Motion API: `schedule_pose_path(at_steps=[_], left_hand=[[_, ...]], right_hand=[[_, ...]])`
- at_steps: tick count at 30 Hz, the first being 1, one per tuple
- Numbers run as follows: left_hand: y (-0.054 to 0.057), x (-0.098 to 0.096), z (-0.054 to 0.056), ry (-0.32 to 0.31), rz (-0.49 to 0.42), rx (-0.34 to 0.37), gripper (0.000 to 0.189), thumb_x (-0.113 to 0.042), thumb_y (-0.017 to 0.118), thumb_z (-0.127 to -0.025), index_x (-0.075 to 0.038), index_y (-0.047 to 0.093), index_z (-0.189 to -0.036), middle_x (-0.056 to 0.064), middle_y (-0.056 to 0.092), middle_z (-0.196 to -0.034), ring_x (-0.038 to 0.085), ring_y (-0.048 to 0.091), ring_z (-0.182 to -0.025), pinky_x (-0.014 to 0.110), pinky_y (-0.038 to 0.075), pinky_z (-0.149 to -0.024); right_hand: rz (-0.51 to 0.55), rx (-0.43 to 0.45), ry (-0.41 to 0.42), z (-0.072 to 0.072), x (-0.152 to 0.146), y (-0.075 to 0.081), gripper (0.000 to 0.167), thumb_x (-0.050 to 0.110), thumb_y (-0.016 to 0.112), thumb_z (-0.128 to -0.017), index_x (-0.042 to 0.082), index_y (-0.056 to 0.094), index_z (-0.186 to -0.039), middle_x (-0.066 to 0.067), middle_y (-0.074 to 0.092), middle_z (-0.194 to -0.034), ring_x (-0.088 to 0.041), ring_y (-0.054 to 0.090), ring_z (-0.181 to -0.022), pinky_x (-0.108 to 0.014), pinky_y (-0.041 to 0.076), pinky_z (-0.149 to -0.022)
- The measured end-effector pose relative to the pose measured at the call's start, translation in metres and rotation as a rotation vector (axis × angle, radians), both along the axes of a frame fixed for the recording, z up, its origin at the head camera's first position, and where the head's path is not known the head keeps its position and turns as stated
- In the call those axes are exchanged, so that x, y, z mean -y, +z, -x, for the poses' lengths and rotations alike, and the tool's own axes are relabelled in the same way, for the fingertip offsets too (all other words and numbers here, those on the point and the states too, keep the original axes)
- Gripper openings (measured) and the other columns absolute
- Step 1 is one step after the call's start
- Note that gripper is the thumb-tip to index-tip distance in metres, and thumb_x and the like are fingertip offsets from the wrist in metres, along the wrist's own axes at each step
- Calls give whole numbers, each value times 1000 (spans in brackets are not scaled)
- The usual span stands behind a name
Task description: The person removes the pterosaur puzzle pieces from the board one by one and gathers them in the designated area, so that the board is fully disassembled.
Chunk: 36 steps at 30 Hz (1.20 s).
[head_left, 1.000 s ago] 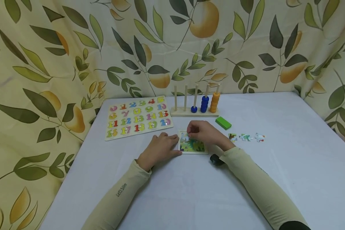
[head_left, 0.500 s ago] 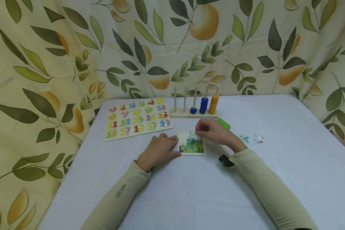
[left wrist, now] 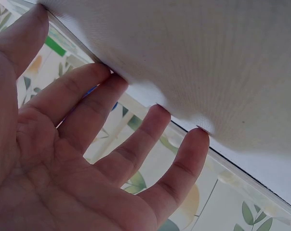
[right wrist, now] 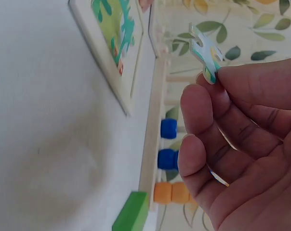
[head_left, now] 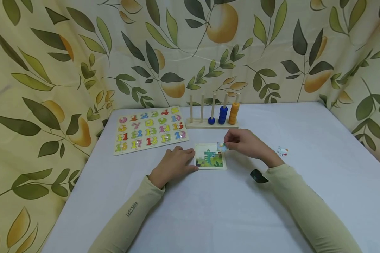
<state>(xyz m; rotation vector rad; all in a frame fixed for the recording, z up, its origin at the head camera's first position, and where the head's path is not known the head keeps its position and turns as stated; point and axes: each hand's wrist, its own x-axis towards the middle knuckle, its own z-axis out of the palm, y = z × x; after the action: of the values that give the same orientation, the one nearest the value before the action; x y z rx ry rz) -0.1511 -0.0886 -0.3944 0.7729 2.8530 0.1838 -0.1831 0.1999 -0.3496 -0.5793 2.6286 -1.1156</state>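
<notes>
Above the table (head_left: 190,214), the right hand (head_left: 247,143) pinches a puzzle piece (right wrist: 207,56) (edgewise, seemingly).

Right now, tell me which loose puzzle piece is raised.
The piece pinched in the right hand; the other loose piece in view lies on the table.

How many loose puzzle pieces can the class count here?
2 in view: the first piece is pinched in the right hand by the frame; the second piece lies on the table, right of that hand. More may be hidden behind it.
</notes>
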Motion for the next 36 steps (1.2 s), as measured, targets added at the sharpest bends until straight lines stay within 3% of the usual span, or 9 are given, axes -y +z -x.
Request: schedule_pose_path(at_steps=[15,36], left_hand=[[1,3,-2,12,5,13,71,-55,70,-102,-14,56,-158,0,52,-162,34,50,-141,59,46,-106],[0,0,0,-8,-4,10,69,-55,69,-103,-14,57,-157,1,53,-161,34,51,-142,60,45,-106]], right_hand=[[-43,1,-47,-13,-36,0,7,7,69,-103,4,67,-108,-8,69,-102,-26,61,-92,-35,54,-76],[-84,-15,-69,-31,-81,-13,5,7,70,-102,3,68,-106,-4,69,-101,-22,60,-89,-29,54,-72]])
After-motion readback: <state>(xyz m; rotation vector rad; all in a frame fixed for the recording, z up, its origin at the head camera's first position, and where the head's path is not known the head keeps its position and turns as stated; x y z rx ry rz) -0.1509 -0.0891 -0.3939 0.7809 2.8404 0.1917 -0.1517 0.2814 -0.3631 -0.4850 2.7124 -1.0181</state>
